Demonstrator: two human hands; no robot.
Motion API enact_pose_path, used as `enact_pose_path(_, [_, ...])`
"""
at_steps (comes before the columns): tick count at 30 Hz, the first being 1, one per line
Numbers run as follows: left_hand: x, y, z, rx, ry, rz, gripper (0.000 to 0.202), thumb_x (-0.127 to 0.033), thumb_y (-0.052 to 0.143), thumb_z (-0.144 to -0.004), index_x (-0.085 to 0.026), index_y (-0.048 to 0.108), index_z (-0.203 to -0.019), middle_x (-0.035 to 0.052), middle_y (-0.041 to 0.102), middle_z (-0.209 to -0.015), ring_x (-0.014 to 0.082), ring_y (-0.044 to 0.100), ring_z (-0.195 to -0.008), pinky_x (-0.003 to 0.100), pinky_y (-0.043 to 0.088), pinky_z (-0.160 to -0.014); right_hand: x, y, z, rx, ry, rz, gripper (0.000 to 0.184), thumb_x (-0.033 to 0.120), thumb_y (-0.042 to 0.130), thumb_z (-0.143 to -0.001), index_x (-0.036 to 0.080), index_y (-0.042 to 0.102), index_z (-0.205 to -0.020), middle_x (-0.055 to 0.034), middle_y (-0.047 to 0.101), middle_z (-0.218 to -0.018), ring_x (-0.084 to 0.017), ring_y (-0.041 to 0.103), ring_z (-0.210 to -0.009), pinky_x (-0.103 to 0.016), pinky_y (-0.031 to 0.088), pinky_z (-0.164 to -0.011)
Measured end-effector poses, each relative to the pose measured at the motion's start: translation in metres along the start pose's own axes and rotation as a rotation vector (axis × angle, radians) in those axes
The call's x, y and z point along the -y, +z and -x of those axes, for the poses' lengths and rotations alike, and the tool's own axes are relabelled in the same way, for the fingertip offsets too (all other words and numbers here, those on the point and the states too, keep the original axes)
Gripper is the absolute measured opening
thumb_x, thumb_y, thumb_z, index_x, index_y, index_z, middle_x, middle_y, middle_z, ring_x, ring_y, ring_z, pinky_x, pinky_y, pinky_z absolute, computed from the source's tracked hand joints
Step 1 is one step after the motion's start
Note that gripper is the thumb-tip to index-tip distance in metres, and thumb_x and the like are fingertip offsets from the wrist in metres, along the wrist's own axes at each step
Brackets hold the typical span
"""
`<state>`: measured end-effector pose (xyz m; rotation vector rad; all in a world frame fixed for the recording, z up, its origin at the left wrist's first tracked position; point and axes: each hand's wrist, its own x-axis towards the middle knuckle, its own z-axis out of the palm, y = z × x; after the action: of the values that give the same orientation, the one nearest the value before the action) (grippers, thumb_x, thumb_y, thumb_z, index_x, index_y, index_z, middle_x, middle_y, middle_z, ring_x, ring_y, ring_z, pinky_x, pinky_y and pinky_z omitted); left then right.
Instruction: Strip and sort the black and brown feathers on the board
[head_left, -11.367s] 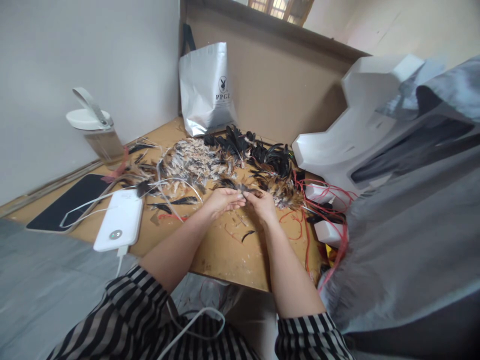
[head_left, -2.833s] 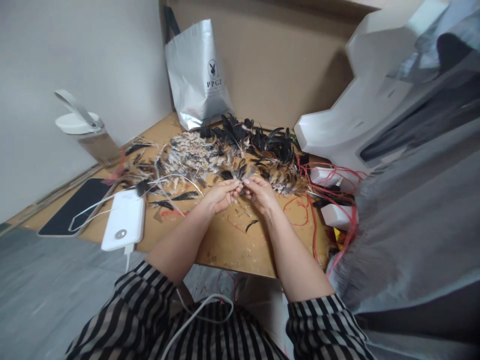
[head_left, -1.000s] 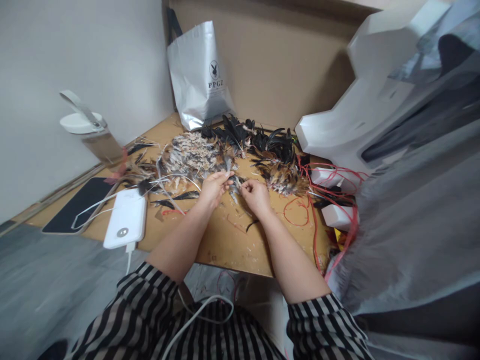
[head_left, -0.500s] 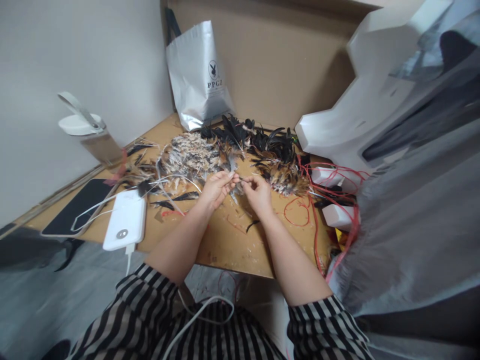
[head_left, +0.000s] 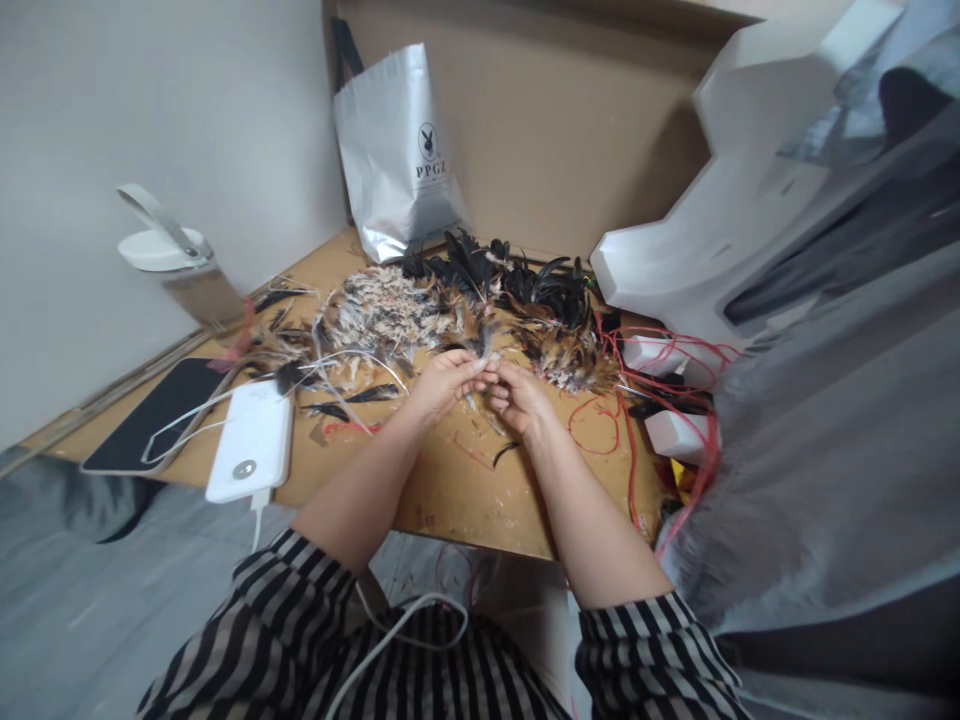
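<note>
Over the middle of the table (head_left: 465,500), my left hand (head_left: 450,385) and my right hand (head_left: 519,395) meet at the fingertips. Both are closed in a pinch. A small greyish feather (head_left: 487,338) sticks up from between the fingers; its lower end is hidden by them. Just behind lies a heap of pale and brown feathers (head_left: 386,308). A row of black feathers (head_left: 551,290) sits farther back, and a brown feather bunch (head_left: 574,352) is to the right of my hands.
On the left are a white power bank (head_left: 251,440) with a cable, a dark phone (head_left: 161,415) and a lidded cup (head_left: 199,285). A silver bag (head_left: 397,160) stands at the back. Red cords (head_left: 630,460) and white blocks (head_left: 679,435) lie right, beside a grey cloth (head_left: 840,450).
My right hand has shifted slightly left and turned, so its fingertips now touch those of my left hand. The greyish feather now stands above the joined fingers.
</note>
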<state>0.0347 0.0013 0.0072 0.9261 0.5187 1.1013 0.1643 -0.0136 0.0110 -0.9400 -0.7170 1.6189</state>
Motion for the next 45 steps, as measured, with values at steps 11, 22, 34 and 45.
enact_pose_path(11, [0.005,-0.010,-0.005,-0.141,-0.184,0.021,0.011,-0.016,0.067,-0.070,-0.009,0.064,-0.078,0.0085,0.069,-0.077,0.0098,0.064,-0.059,0.014,0.045,-0.048,0.002,0.002,0.003,-0.190,-0.360,0.345,0.023,0.035,0.070,-0.058,0.017,0.056,-0.058,0.0067,0.045,-0.047,-0.004,0.033,-0.041,-0.020,0.025,-0.042])
enact_pose_path(22, [0.007,-0.010,-0.005,-0.131,-0.205,-0.072,0.014,-0.016,0.072,-0.064,-0.008,0.065,-0.072,0.0060,0.065,-0.065,0.0057,0.058,-0.052,0.012,0.043,-0.048,-0.004,-0.004,-0.003,-0.215,-0.480,0.550,0.016,0.032,0.067,-0.060,0.017,0.063,-0.063,0.0021,0.059,-0.060,-0.010,0.048,-0.055,-0.024,0.037,-0.059])
enact_pose_path(34, [0.009,-0.007,-0.004,-0.117,-0.178,-0.237,0.024,-0.028,0.074,-0.061,-0.010,0.066,-0.075,0.0066,0.067,-0.069,0.0069,0.058,-0.053,0.017,0.043,-0.050,0.001,0.001,0.003,-0.220,-0.332,0.385,0.028,0.036,0.071,-0.054,0.017,0.051,-0.052,0.0073,0.042,-0.042,-0.006,0.033,-0.041,-0.022,0.024,-0.043])
enact_pose_path(45, [0.006,-0.009,-0.006,-0.162,-0.109,-0.271,0.025,-0.032,0.073,-0.060,-0.010,0.065,-0.069,0.0051,0.065,-0.067,0.0068,0.057,-0.053,0.016,0.041,-0.049,0.008,-0.006,0.004,-0.208,-0.365,0.672,0.025,0.040,0.065,-0.058,0.016,0.064,-0.066,0.0011,0.060,-0.059,-0.009,0.047,-0.051,-0.023,0.036,-0.053])
